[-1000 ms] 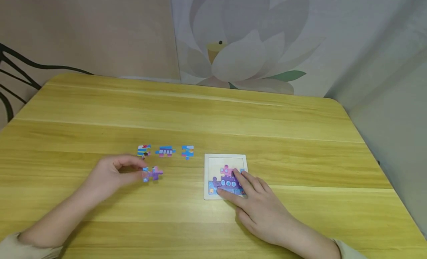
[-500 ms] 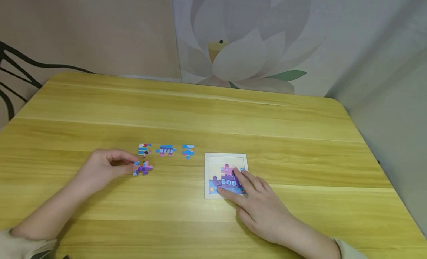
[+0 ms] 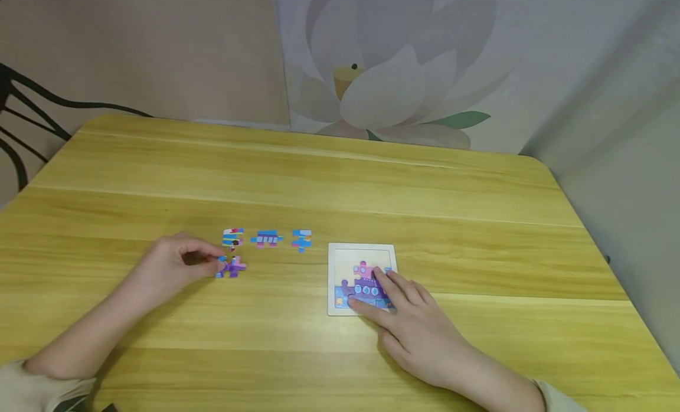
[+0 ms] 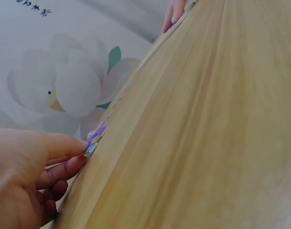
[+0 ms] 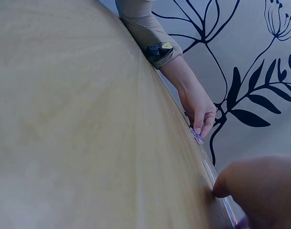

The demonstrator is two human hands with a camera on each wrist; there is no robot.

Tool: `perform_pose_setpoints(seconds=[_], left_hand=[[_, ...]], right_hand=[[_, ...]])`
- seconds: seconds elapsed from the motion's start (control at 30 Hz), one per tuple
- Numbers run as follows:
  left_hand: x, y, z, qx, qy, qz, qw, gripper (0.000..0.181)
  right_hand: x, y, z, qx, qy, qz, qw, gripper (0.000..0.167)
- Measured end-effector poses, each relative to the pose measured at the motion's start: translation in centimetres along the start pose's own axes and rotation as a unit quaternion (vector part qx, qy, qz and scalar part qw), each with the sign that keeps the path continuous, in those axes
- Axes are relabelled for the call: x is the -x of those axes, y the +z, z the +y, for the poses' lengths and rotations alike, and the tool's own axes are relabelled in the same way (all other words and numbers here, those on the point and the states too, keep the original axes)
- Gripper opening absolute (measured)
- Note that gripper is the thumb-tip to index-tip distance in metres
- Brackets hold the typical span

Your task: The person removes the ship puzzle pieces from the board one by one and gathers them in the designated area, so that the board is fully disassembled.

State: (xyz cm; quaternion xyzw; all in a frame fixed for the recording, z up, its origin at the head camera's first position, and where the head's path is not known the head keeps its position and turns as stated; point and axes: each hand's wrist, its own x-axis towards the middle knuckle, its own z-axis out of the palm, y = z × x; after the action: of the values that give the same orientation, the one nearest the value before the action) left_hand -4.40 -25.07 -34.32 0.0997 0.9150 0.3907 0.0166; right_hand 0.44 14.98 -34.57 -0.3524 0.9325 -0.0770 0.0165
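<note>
The left hand is pinching a purple, blue and pink jigsaw piece just nearside of a row of three multicoloured jigsaw pieces. The right hand, fingers extended, is resting on the square, pale-rimmed puzzle tray. Only the right wrist view is showing the black plant pattern. Yellow-brown wooden tabletop is separating the held piece from the tray and stretching far behind both to its back edge.

Purple-and-blue puzzle piece; yellowish wood-grained table
</note>
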Motion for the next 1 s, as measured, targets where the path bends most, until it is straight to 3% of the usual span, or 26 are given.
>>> perform_pose_setpoints(seconds=[0.23, 0.43, 0.57, 0.7, 0.83, 1.0], left_hand=[[-0.1, 0.2, 0.1, -0.029, 0.035, 0.001, 0.999, 0.012], [-0.2, 0.1, -0.1, -0.022, 0.029, -0.004, 0.9993, 0.012], [-0.2, -0.1, -0.1, -0.001, 0.002, -0.015, 0.9999, 0.01], [-0.2, 0.1, 0.1, 0.018, -0.016, -0.001, 0.9997, 0.012], [-0.3, 0.9, 0.8, 0.048, -0.008, 0.031, 0.9983, 0.014], [-0.3, 1.9, 2.0, 0.099, 0.022, 0.037, 0.9942, 0.013]], right_hand=[[0.0, -0.1, -0.1, -0.014, 0.017, -0.006, 0.9997, 0.054], [-0.1, -0.2, -0.1, -0.009, 0.012, -0.005, 0.9999, 0.053], [-0.1, -0.2, -0.2, -0.008, 0.011, -0.005, 0.9999, 0.053], [-0.1, -0.2, -0.2, -0.003, 0.006, -0.004, 1.0, 0.052], [0.0, -0.1, -0.2, 0.002, 0.001, -0.006, 1.0, 0.052], [0.0, -0.1, -0.2, -0.003, 0.005, -0.007, 1.0, 0.051]])
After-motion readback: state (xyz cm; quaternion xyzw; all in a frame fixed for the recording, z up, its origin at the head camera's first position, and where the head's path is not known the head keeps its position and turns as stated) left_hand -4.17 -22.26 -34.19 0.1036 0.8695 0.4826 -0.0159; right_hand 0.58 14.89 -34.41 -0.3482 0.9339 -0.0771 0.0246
